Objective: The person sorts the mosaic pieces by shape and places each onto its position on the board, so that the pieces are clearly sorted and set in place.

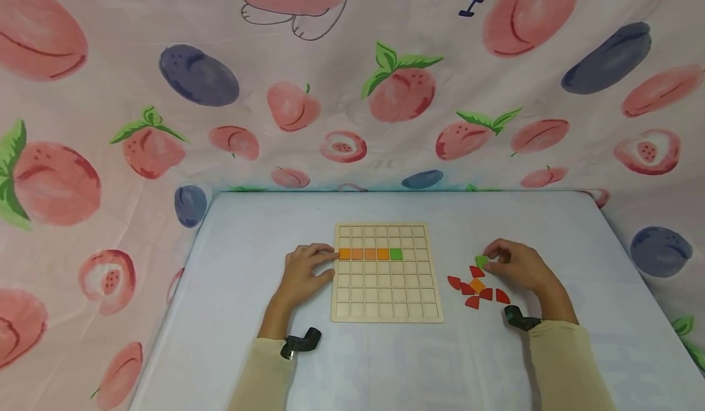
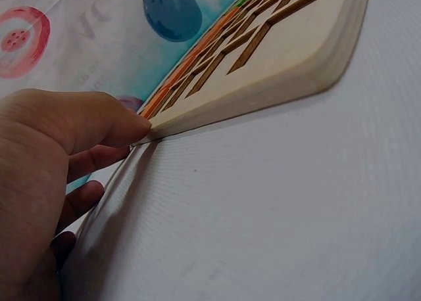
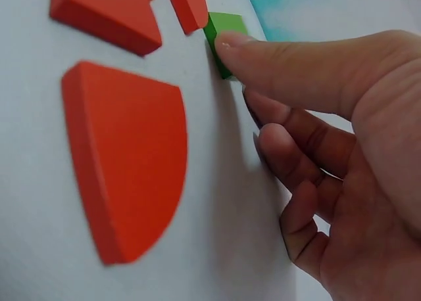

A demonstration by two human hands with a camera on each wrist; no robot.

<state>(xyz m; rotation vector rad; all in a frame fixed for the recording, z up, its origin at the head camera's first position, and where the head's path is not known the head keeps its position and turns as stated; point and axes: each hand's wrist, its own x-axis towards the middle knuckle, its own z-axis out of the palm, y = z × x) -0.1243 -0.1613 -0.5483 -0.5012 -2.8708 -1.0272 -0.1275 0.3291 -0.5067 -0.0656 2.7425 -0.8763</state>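
A square wooden grid board (image 1: pixel 387 318) lies on the table, its third row from the back holding several orange square tiles (image 1: pixel 357 254) and one green square tile (image 1: pixel 396 254). My left hand (image 1: pixel 302 274) rests at the board's left side, with thumb and index fingertip touching its edge. To the right of the board, my right hand (image 1: pixel 520 265) pinches a green tile (image 3: pixel 229 26) between thumb and index finger, at the back of a group of loose pieces. These are several red quarter-circle pieces (image 3: pixel 135 156) around an orange square (image 1: pixel 477 285).
White cloth covers the table (image 1: pixel 385 368). A fruit-patterned curtain (image 1: pixel 341 62) hangs behind it and at the sides. Each wrist wears a small black camera, one on the left (image 1: pixel 302 342) and one on the right (image 1: pixel 520 319).
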